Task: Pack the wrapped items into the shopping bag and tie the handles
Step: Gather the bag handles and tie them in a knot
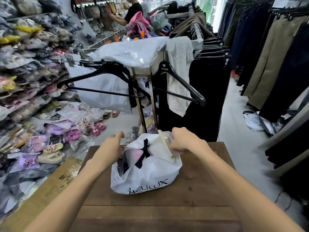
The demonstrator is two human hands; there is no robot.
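Gripping shopping bag [147,174] rim: left hand [111,146]; right hand [184,141]

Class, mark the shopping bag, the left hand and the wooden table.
shopping bag [150,180]: head view, its white printed front.
left hand [111,144]: head view, back of hand.
wooden table [205,190]: head view, bare top.

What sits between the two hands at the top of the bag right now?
In the head view, the shopping bag's open mouth lies between the left hand and right hand, with pink and dark wrapped items showing inside.
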